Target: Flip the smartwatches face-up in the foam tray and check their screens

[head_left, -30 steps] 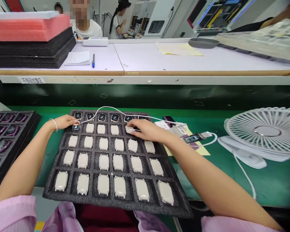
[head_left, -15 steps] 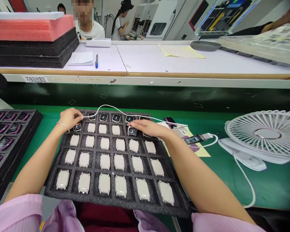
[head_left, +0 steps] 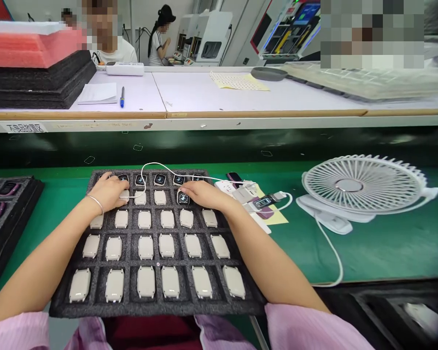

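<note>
A black foam tray lies before me with rows of smartwatches. Most show pale backs; the back row and one smartwatch in the second row show dark, lit screens. My left hand is closed over the second row's left side, pinching the end of a white charging cable at a pale smartwatch back. Its fingertips are partly hidden. My right hand has its fingers closed at the right edge of the lit second-row smartwatch. Behind that hand, the row's last slot is hidden.
Right of the tray are a power strip, a small display plug and a white fan. Another tray of purple-rimmed watches lies left. Foam sheets are stacked on the shelf. People are beyond it.
My left hand has moved from the tray's back left corner rightward and nearer, to the second-row smartwatch, bringing the cable end along. My right hand stays at the lit smartwatch. The view has turned right.
</note>
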Demonstrator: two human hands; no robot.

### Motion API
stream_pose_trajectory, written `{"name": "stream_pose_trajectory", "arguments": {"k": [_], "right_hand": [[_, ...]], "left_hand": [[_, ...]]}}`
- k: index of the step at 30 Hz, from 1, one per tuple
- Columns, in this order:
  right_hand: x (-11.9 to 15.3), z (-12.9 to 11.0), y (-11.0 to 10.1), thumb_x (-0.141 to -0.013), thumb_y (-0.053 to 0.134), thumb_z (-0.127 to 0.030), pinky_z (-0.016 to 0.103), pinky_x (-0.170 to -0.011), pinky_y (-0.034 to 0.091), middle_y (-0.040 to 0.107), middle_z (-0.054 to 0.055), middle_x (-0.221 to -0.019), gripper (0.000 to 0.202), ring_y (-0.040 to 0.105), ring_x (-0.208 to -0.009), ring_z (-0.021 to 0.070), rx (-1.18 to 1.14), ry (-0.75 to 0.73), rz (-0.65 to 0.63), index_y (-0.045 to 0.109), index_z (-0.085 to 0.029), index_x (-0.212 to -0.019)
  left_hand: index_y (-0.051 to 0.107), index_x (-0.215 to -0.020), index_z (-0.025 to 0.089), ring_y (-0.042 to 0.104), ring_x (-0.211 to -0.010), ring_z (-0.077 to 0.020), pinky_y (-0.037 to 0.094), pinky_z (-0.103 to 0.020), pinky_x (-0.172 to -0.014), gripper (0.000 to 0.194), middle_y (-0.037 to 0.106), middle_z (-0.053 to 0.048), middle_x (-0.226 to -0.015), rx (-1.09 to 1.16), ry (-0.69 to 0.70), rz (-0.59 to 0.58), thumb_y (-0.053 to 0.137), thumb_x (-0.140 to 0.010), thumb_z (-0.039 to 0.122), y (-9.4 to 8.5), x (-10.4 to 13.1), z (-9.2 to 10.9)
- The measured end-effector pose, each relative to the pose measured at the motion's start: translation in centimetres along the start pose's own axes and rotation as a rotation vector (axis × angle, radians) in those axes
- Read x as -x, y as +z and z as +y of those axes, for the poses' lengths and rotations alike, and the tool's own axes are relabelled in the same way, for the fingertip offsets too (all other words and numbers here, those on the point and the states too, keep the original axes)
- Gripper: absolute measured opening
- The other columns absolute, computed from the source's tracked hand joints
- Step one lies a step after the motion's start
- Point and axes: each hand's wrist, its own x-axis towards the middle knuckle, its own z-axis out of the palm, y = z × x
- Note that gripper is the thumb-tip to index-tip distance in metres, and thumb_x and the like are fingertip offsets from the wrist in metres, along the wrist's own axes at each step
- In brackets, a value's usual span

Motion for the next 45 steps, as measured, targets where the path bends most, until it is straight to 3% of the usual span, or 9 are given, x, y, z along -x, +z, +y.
{"name": "stream_pose_trajectory", "arguments": {"k": [5,9,14,18,22,28,32,38,45], "right_hand": [[-0.2,0.5,0.1,-0.093,0.055,-0.012,0.037,-0.094,0.052,0.074,0.009,-0.11,0.022,0.069,-0.104,0.0266,-0.076,0.028,0.186,0.074,-0.017,-0.102],[-0.8,-0.8,1.1,-0.089,0.058,-0.006,0.038,-0.093,0.051,0.074,0.008,-0.102,0.022,0.068,-0.099,0.0255,-0.059,-0.062,0.356,0.075,-0.018,-0.097],[-1.5,-3.9,3.0,-0.091,0.061,-0.008,0.039,-0.09,0.049,0.071,0.008,-0.1,0.019,0.065,-0.098,0.0242,-0.067,-0.323,0.2,0.073,-0.02,-0.099],[-1.8,-4.7,2.9,-0.087,0.069,-0.012,0.045,-0.093,0.046,0.066,0.013,-0.116,0.028,0.059,-0.113,0.0307,0.046,-0.253,0.1,0.066,-0.018,-0.115],[-2.0,-4.7,2.0,-0.086,0.07,-0.014,0.045,-0.092,0.045,0.065,0.016,-0.12,0.026,0.06,-0.112,0.033,0.146,-0.249,0.015,0.062,-0.015,-0.111],[-2.3,-3.1,1.4,-0.097,0.045,-0.02,0.037,-0.087,0.049,0.072,0.009,-0.107,0.03,0.068,-0.095,0.0239,-0.177,-0.216,0.027,0.056,-0.018,-0.125],[-2.6,-2.2,1.7,-0.101,0.037,-0.029,0.038,-0.097,0.048,0.071,0.007,-0.116,0.032,0.066,-0.106,0.0232,-0.351,-0.202,-0.025,0.065,-0.019,-0.114],[-3.4,-3.0,2.2,-0.102,0.042,-0.033,0.041,-0.101,0.048,0.073,0.008,-0.118,0.034,0.066,-0.112,0.0271,-0.321,-0.139,-0.004,0.072,-0.02,-0.11],[-3.6,-3.4,2.6,-0.101,0.047,-0.026,0.04,-0.104,0.048,0.072,0.007,-0.122,0.031,0.065,-0.117,0.0267,-0.272,-0.153,0.04,0.074,-0.02,-0.116]], "left_hand": [[0.068,-0.099,0.018,0.068,-0.082,-0.0246,0.051,-0.034,-0.077,0.046,0.074,-0.007,-0.087,0.486,-0.172,-0.008,0.044,-0.085,0.054,-0.1,0.3,-2.7],[0.072,-0.101,0.019,0.068,-0.087,-0.0256,0.052,-0.033,-0.08,0.055,0.076,-0.007,-0.094,0.552,-0.093,-0.121,0.043,-0.085,0.064,0.5,0.3,-2.8],[0.075,-0.095,0.022,0.068,-0.095,-0.028,0.05,-0.034,-0.089,0.061,0.077,-0.006,-0.099,0.476,-0.106,-0.135,0.034,-0.091,0.067,1.2,-0.4,-2.6],[0.075,-0.095,0.023,0.068,-0.1,-0.0271,0.048,-0.033,-0.094,0.056,0.077,-0.006,-0.102,0.462,-0.106,-0.131,0.036,-0.092,0.063,1.8,-0.5,-2.9],[0.075,-0.095,0.022,0.067,-0.104,-0.0269,0.044,-0.034,-0.099,0.051,0.077,-0.006,-0.102,0.439,-0.106,-0.129,0.037,-0.094,0.056,2.3,-0.6,-3.0],[0.074,-0.101,0.023,0.067,-0.106,-0.0268,0.037,-0.039,-0.106,0.047,0.077,-0.005,-0.104,0.396,-0.1,-0.138,0.034,-0.097,0.048,2.7,-0.6,-2.8],[0.073,-0.105,0.023,0.067,-0.107,-0.0268,0.033,-0.042,-0.109,0.046,0.077,-0.004,-0.107,0.371,-0.102,-0.16,0.032,-0.098,0.045,2.6,-0.7,-2.7],[0.072,-0.105,0.023,0.065,-0.111,-0.0278,0.033,-0.042,-0.108,0.047,0.076,-0.005,-0.112,0.351,-0.086,-0.19,0.032,-0.097,0.045,2.4,-1.0,-2.9],[0.071,-0.111,0.023,0.064,-0.114,-0.0274,0.031,-0.044,-0.112,0.047,0.074,-0.005,-0.118,0.361,-0.076,-0.191,0.031,-0.097,0.045,2.6,-0.9,-3.0]]}}
